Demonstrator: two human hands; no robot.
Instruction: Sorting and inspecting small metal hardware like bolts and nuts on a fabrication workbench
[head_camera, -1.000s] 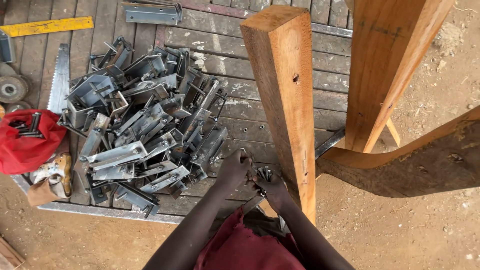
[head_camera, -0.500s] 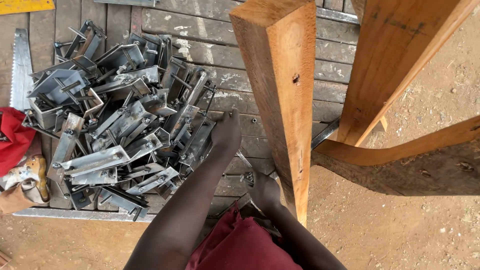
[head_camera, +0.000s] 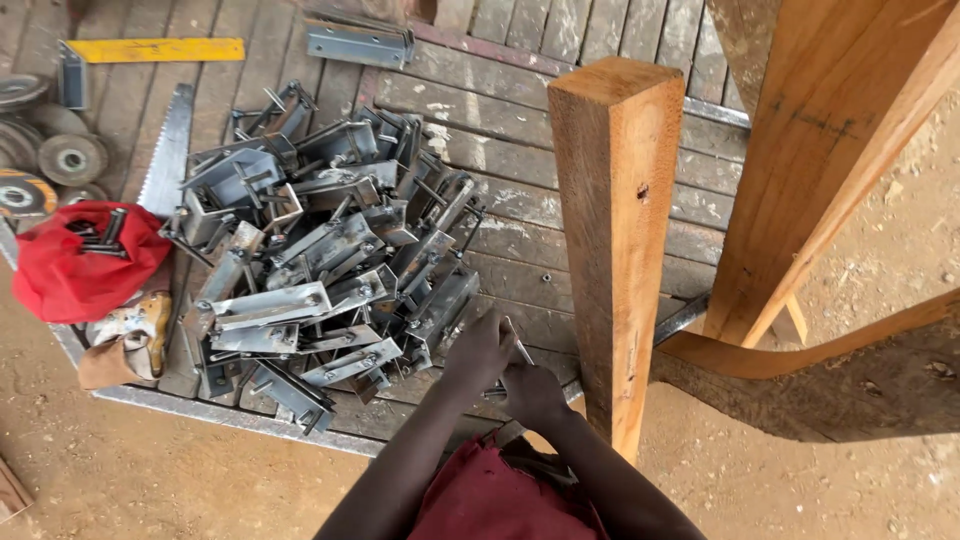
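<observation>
Meeting low over the near edge of the weathered grey plank platform (head_camera: 520, 70), the left hand (head_camera: 478, 352) and the right hand (head_camera: 531, 392) touch each other around a small grey metal bracket piece (head_camera: 515, 347), of which only a thin strip pokes out between them. Left hand: fingers curled down over the piece, closed on it. Right hand: fist bunched just beneath (how much of the metal it actually grips, I cannot tell). Both sit just beside the upright square post of pale orange timber (head_camera: 617, 240), which stands at the platform's near right edge, and right at the near fringe of the big heap of grey galvanised steel brackets with bolts (head_camera: 320, 260) spread across the platform's middle. Over at the left edge, a red cloth bag with dark bolts on top (head_camera: 85, 262) lies against a worn tan work glove (head_camera: 125, 335), with a steel handsaw blade (head_camera: 165, 150) running along beside the heap. Grey round grinding discs (head_camera: 60, 155) are stacked at the far left corner, a flat yellow level (head_camera: 155, 49) beyond them. A dark red garment (head_camera: 495, 495) fills the bottom between the forearms
</observation>
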